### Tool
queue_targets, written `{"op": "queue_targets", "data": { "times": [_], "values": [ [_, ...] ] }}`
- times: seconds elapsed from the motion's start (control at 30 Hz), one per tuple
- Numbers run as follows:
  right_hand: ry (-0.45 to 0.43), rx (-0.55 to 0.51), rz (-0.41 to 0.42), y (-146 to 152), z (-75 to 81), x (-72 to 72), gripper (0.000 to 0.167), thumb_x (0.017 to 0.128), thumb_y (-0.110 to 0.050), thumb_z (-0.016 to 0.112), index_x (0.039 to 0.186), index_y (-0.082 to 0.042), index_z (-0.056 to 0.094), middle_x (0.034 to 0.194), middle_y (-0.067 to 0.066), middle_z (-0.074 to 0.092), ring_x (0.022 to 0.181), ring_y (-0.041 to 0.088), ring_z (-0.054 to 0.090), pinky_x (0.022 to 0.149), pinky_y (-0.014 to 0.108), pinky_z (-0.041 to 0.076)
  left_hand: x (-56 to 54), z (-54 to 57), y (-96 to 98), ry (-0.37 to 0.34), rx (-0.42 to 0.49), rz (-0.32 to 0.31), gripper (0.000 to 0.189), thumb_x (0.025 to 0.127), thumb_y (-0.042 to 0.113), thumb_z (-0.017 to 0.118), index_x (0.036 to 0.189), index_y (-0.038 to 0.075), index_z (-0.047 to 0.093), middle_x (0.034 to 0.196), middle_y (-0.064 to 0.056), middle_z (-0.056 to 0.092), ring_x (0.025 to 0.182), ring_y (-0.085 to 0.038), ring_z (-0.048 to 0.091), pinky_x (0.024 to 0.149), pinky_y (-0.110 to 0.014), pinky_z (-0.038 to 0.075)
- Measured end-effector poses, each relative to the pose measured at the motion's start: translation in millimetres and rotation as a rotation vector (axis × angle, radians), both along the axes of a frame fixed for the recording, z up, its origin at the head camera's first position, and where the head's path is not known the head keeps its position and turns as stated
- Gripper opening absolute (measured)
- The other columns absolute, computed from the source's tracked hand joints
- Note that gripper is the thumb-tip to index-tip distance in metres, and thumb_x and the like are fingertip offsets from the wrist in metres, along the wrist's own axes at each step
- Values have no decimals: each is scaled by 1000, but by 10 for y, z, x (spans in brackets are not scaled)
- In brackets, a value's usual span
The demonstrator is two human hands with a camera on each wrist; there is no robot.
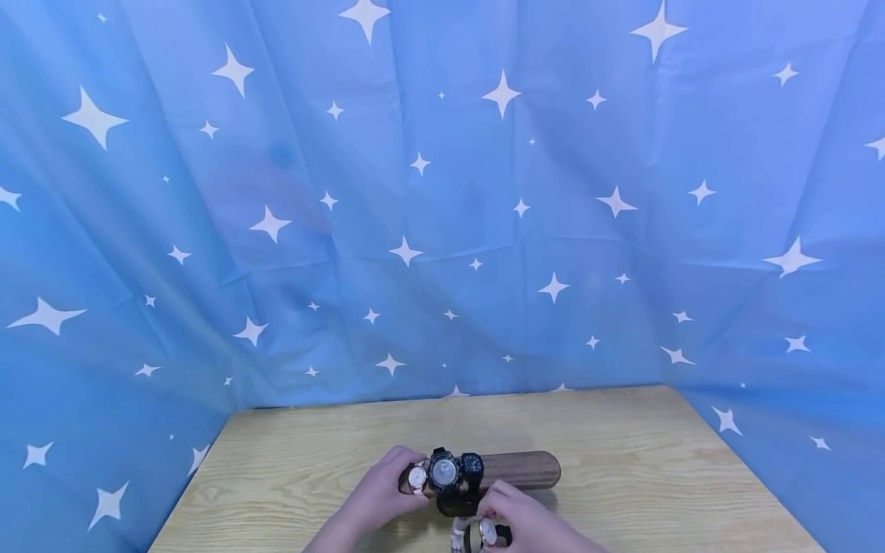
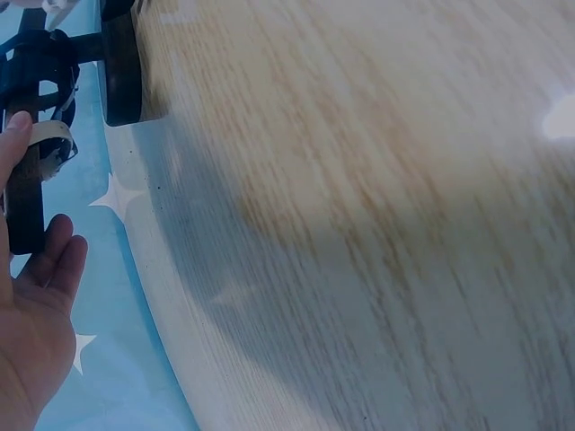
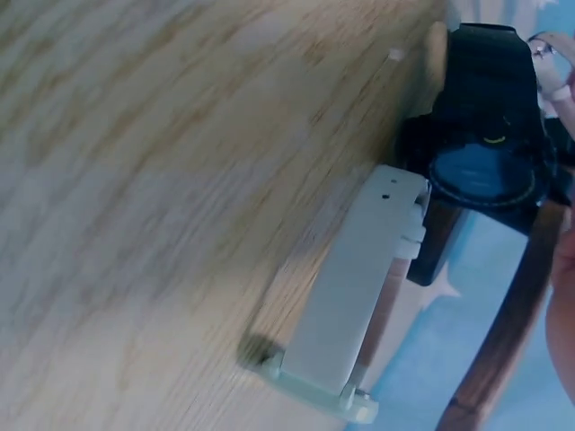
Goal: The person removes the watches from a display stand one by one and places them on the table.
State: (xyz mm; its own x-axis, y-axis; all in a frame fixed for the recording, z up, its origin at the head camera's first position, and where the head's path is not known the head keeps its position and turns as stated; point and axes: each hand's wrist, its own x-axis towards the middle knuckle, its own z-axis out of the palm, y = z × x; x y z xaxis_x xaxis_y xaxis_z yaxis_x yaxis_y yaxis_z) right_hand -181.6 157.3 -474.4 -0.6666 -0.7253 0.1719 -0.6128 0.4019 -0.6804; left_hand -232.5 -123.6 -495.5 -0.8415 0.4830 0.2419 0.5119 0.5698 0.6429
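A wooden watch stand (image 1: 522, 470) on the table carries several watches. My left hand (image 1: 376, 488) grips its left end beside a watch with a pale band (image 1: 417, 478); the thumb and fingers are around the bar (image 2: 25, 211) in the left wrist view. Beside that watch are a large round watch (image 1: 444, 471) and a black square watch (image 1: 473, 465). In front of the stand's dark base (image 1: 452, 504), my right hand (image 1: 522, 518) curls its fingers at a white-dialled watch (image 1: 488, 531), pinching it from above. A white-strapped watch (image 1: 457, 535) is just left of it.
A wood-grain table (image 1: 622, 445) lies beneath everything, with a blue star-patterned curtain (image 1: 470, 223) around its back and sides. In the right wrist view, a pale flat bar with small lugs (image 3: 346, 296) is close below a black round watch (image 3: 490, 144).
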Motion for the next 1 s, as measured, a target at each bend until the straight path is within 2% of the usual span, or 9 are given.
{"op": "queue_targets", "data": {
  "times": [0.23,0.3,0.4,0.47,0.53,0.63,0.73,1.0],
  "values": [
    [-111,39,-27,-41,-69,-65,38,78,-38,74,103,-17,56,99,-13,47,87,2,47,72,26,46,3,12,-4,27,5,-10,57,73,26,79,124,13,57,111,6,53,95,-8,53,82,-29,48],
    [-69,68,1,-22,-216,-140,37,82,-41,70,106,-19,54,100,-11,47,86,4,47,69,27,46,3,15,-6,34,4,-11,56,73,26,79,123,13,57,110,6,54,95,-9,54,81,-29,48],
    [-46,82,30,-37,-273,-172,37,82,-43,69,106,-20,54,100,-10,48,86,4,47,68,27,46,3,23,-6,29,5,-9,56,73,26,80,123,14,57,110,6,54,95,-9,53,82,-30,48],
    [13,104,61,-47,-316,-196,34,85,-41,67,106,-19,53,99,-10,49,85,4,47,65,27,45,5,24,-10,26,5,-10,56,73,27,79,123,14,57,110,6,54,95,-9,53,82,-30,48],
    [-9,98,57,-94,-213,-139,33,82,-39,71,102,-19,55,99,-12,50,87,3,47,68,25,46,5,18,-8,18,6,-10,55,73,27,79,123,15,57,110,6,53,95,-9,53,82,-29,48],
    [48,109,76,-129,-188,-109,30,84,-35,69,104,-16,56,101,-12,52,88,3,49,69,23,46,4,5,0,9,5,-11,55,73,27,79,122,15,57,111,6,53,95,-8,53,81,-29,48],
    [54,112,70,-174,-134,-66,30,85,-33,68,106,-14,58,102,-12,53,90,2,50,73,21,46,1,-3,6,-6,4,-6,54,74,26,79,122,16,57,111,6,53,95,-8,53,81,-29,48],
    [132,130,78,-243,-166,-72,25,86,-29,67,104,-13,62,99,-14,57,88,0,48,73,18,44,5,-11,-1,-8,-2,2,55,74,26,79,123,15,57,112,5,53,95,-9,53,80,-29,48]
  ]
}}
